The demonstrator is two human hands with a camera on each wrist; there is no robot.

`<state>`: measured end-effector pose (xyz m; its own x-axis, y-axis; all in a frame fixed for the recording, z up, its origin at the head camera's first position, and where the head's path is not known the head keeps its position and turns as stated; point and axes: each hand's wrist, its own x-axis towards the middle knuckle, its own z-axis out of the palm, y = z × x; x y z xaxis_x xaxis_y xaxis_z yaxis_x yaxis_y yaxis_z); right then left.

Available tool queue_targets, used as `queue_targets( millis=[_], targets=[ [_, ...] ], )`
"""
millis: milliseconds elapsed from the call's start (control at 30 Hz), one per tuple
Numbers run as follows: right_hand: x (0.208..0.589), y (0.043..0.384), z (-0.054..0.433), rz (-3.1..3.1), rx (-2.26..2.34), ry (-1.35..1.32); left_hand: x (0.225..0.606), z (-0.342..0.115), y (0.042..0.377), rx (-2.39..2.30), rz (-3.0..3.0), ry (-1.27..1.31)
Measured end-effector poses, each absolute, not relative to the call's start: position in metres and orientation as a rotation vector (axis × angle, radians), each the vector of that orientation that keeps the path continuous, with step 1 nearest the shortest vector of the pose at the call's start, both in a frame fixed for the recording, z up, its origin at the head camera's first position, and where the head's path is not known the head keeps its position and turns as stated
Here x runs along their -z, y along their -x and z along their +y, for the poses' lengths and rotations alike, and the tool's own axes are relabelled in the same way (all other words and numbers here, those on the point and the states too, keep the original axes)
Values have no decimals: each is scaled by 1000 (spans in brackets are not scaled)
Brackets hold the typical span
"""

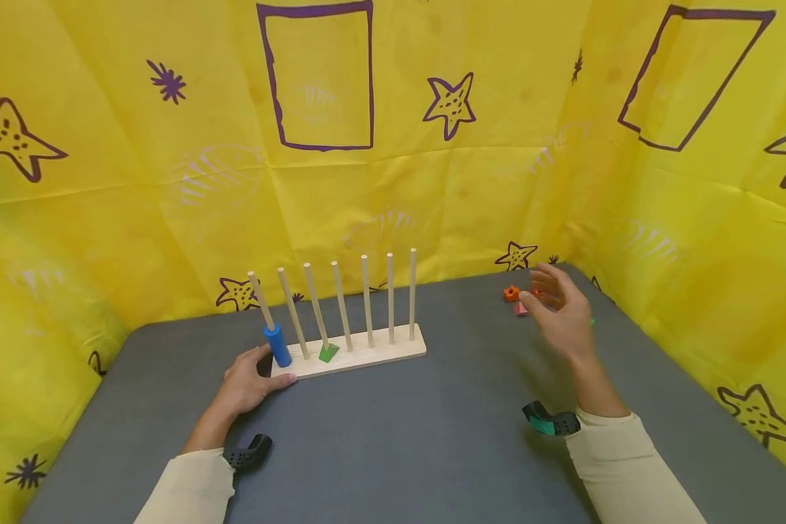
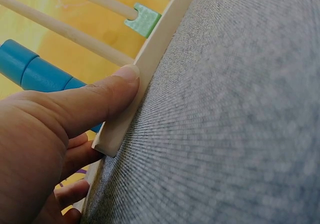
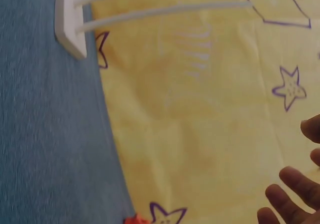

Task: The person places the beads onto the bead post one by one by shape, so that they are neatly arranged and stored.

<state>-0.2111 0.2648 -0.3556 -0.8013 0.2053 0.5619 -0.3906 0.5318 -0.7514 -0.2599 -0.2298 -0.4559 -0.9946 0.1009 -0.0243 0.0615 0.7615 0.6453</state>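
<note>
A pale wooden peg stand with a row of upright rods stands on the table. Its left end is gripped by my left hand, the thumb along the front edge and the other fingers behind. Stacked blue cylinders sit on the leftmost rod. On the third rod, a green notched block rests tilted at the base. My right hand is raised over the right side of the table, fingers spread and holding nothing. An orange block and a pink block lie beside it, partly behind the thumb.
A red piece shows at the bottom of the right wrist view. A bit of green peeks out right of my right hand. Yellow patterned cloth hangs behind and along both sides of the grey table.
</note>
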Motion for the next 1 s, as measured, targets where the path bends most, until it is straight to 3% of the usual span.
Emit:
queue_targets(
  millis=[600, 1000],
  targets=[
    [407, 225, 326, -2208, -1344, 355, 455, -229, 262, -1047, 2900, -150],
    [431, 232, 337, -2338, -1377, 397, 455, -228, 262, -1051, 2885, -111]
  ],
)
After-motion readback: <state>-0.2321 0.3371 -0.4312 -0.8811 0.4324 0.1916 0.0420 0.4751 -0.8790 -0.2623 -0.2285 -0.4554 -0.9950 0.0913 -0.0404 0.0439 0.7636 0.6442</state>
